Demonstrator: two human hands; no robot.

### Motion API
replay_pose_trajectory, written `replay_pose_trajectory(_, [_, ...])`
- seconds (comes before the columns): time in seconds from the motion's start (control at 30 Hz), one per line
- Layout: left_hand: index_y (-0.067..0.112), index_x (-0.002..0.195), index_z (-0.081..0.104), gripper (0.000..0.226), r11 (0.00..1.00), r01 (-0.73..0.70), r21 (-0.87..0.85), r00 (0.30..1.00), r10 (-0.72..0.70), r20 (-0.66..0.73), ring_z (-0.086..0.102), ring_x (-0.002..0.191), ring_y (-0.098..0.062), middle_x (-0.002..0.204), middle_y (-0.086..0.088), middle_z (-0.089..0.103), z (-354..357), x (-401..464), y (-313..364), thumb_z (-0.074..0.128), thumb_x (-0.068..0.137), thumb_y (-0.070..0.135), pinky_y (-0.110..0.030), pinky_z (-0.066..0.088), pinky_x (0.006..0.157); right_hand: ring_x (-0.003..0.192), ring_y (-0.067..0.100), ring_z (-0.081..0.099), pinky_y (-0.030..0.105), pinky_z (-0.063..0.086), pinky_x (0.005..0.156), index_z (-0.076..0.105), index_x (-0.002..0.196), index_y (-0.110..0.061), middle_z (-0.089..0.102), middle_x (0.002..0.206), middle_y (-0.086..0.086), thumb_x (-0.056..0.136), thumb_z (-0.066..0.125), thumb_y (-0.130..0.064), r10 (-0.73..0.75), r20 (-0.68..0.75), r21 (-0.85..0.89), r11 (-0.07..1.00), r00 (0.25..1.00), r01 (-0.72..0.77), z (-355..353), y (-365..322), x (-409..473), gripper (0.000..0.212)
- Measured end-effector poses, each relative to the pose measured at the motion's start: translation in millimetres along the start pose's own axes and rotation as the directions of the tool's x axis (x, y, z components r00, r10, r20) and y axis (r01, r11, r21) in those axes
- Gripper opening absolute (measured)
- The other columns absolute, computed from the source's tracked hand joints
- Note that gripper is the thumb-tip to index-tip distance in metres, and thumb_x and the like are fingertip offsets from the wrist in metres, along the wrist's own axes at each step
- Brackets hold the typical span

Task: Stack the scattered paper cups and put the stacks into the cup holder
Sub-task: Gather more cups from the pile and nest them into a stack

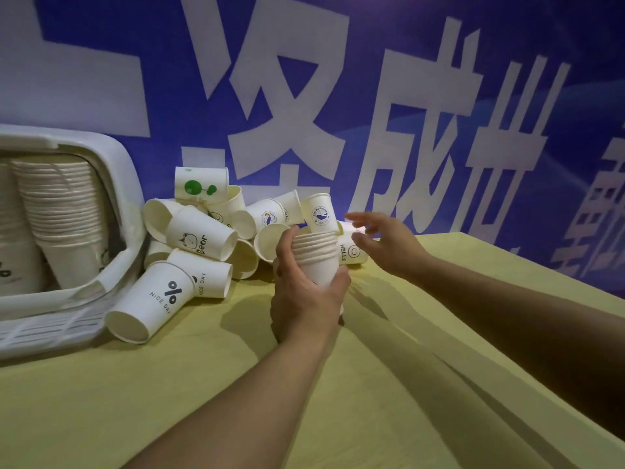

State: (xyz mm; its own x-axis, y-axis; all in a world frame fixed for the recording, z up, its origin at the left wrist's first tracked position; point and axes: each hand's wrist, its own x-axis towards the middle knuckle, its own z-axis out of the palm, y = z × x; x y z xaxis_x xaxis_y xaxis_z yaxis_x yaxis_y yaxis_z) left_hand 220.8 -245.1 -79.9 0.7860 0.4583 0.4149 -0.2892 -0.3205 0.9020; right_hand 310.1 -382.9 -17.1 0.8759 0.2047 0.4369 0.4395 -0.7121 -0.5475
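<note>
Both forearms reach in from the near edge over the yellow-green table [389, 384]. Left hand [304, 292] grips a short nested stack [316, 257] upright, fingers curled round its lower half, rims showing above the thumb. Right hand [382, 242] hovers just beyond and beside the stack, fingers spread and holding nothing, aimed at the whale-print cup [319, 211] that stands mouth-down just behind the stack. Judged step: pick that cup and seat it on the stack. To do it well, take the cup by its wall, turn it mouth-up to match the stack, line up the rims and push straight down; hold the stack steady and avoid squeezing the thin walls. Behind and left, the scattered pile [203, 231] lies mostly on its sides, with a "NICE DAY" cup [152, 302] nearest. Far left, the white cup holder [111, 157] already has tall stacks [61, 211] in it. A blue banner [406, 96] backs the table.
</note>
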Motion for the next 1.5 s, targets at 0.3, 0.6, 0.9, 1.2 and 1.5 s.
replay_pose_trajectory(0.3, [0.056, 0.139, 0.021, 0.09, 0.985, 0.115, -0.129, 0.988, -0.127, -0.09, 0.054, 0.102, -0.019, 0.144, 0.009, 0.049, 4, 12, -11, 0.082, 0.074, 0.04, -0.031, 0.041, 0.078, 0.124, 0.02, 0.051, 0.044, 0.037, 0.103, 0.047, 0.137, -0.036, 0.057, 0.137, -0.006, 0.08, 0.074, -0.053, -0.133, 0.273, -0.608, 0.744, 0.953, 0.278, 31, 36, 47, 0.065])
replay_pose_trajectory(0.6, [0.055, 0.141, 0.018, 0.091, 0.99, 0.057, -0.132, 0.998, -0.055, 0.018, 0.054, 0.103, -0.018, 0.138, 0.008, 0.047, 5, 10, -10, 0.081, 0.077, 0.039, -0.035, 0.054, 0.08, 0.122, 0.022, 0.045, 0.044, 0.03, 0.107, 0.028, 0.144, -0.04, 0.053, 0.138, -0.004, 0.073, 0.077, -0.056, -0.121, 0.349, -0.706, 0.617, 0.929, 0.346, 5, 42, 43, 0.089])
replay_pose_trajectory(0.9, [0.067, 0.125, 0.035, 0.082, 0.978, -0.003, -0.209, 0.904, 0.092, 0.417, 0.061, 0.106, -0.007, 0.128, 0.018, 0.055, 4, -1, -3, 0.079, 0.056, 0.058, -0.033, 0.057, 0.086, 0.115, 0.022, 0.053, 0.023, 0.056, 0.082, 0.042, 0.138, -0.027, 0.046, 0.132, -0.002, 0.083, 0.076, -0.011, -0.081, -0.053, 0.201, 0.975, 0.995, 0.09, -54, 19, -7, 0.067])
replay_pose_trajectory(1.2, [0.069, 0.141, 0.017, 0.099, 0.983, 0.029, -0.182, 0.84, 0.074, 0.537, 0.062, 0.108, -0.008, 0.141, 0.01, 0.049, 0, 2, -1, 0.077, 0.064, 0.055, -0.024, 0.056, 0.078, 0.105, 0.024, 0.061, 0.03, 0.059, 0.076, 0.042, 0.116, -0.028, 0.047, 0.124, 0.004, 0.086, 0.071, -0.011, -0.023, 0.03, 0.507, 0.862, 0.999, 0.004, -28, -7, -30, 0.044])
replay_pose_trajectory(1.5, [0.062, 0.145, 0.015, 0.104, 0.981, -0.006, -0.196, 0.856, 0.106, 0.506, 0.064, 0.106, -0.012, 0.141, 0.007, 0.049, 2, 1, -4, 0.08, 0.064, 0.055, -0.034, 0.059, 0.084, 0.107, 0.024, 0.061, 0.031, 0.054, 0.076, 0.039, 0.133, -0.039, 0.056, 0.12, 0.006, 0.094, 0.064, -0.021, 0.133, 0.067, 0.694, 0.706, 0.989, -0.142, -14, -12, -24, 0.049])
